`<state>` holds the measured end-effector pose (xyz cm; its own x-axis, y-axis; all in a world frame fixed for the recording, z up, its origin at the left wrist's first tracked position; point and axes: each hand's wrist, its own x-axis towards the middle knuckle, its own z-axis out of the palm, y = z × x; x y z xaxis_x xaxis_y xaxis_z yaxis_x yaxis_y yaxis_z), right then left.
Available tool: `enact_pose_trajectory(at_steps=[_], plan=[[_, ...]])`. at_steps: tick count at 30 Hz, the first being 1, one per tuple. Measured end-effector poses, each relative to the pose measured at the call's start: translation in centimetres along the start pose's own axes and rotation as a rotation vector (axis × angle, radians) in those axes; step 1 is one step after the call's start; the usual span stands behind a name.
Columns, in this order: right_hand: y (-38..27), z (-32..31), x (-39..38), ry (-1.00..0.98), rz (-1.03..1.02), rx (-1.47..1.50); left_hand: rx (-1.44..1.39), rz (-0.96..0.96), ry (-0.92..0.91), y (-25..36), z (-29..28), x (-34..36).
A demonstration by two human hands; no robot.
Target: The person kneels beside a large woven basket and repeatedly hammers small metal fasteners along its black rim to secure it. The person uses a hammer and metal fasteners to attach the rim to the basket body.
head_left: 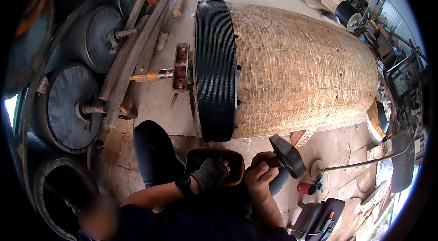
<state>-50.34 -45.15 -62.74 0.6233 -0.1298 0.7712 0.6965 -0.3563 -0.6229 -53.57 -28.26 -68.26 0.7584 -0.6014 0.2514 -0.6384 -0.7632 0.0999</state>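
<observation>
My right hand (263, 173) is closed around the handle of a hammer (288, 159), whose dark, heavy head points up and to the right. My left hand (211, 172), in a grey glove with bare fingertips, reaches into a dark tub with an orange-yellow rim (239, 178) between my knees. Its fingers are curled; whatever they grip among the dark contents cannot be made out. Just beyond the tub lies a large drum (301, 67) with a rough, tan, notched surface. Black ribbed material (214, 67) wraps its left end, with several dark holes along the band's edge.
A shaft (153, 76) and rusty bracket (181, 67) stick out from the drum's left end. Wooden beams (141, 54) and several dark rollers (73, 106) lie at the left. At the right are a red can (306, 189), a dark case (317, 218) and cluttered machinery (404, 79).
</observation>
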Motion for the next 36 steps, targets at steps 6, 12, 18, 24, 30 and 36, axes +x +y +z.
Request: enact_pose_trajectory(at_steps=[6,12,18,24,30,36], plan=[[0.5,0.0,0.4,-0.316,0.388,-0.192,0.016,0.010,-0.022,-0.5,0.8,0.0],[-0.4,-0.3,0.4,-0.137,0.201,-0.139,-0.064,0.007,0.076,-0.1,0.0,0.2],[-0.3,-0.9,-0.2,-0.336,0.253,-0.247,-0.166,-0.080,0.069,0.3,-1.2,0.4],[0.5,0.3,1.1,-0.403,0.316,-0.443,-0.260,-0.212,0.427,-2.0,-5.0,3.6],[2.1,-0.3,1.0,-0.249,0.888,0.379,-0.101,-0.120,0.931,-7.2,-13.0,8.2],[1.2,0.9,0.3,-0.431,0.632,0.093,0.082,-0.077,0.916,-13.0,-14.8,13.2]])
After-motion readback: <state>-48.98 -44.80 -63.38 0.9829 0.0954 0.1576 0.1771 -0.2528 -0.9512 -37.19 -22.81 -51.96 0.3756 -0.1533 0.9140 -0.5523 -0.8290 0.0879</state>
